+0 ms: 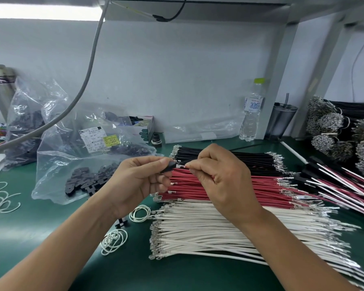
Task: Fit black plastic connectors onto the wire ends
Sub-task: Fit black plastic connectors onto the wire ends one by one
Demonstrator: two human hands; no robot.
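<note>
Left hand (139, 181): thumb and forefinger pinch black plastic connector (171, 164), frame centre
Right hand (221, 175): fingertips pinch wire terminal (180, 165), touching connector at its 3 o'clock
Beneath hands: black wires (250, 162), red wires (229, 190), white wires (219, 234) on green mat (51, 225)
9 o'clock: clear bag of black connectors (86, 181)
7 o'clock: white rubber bands (114, 240)
1 o'clock: water bottle (251, 114)
3 o'clock: finished harnesses (340, 183)
</note>
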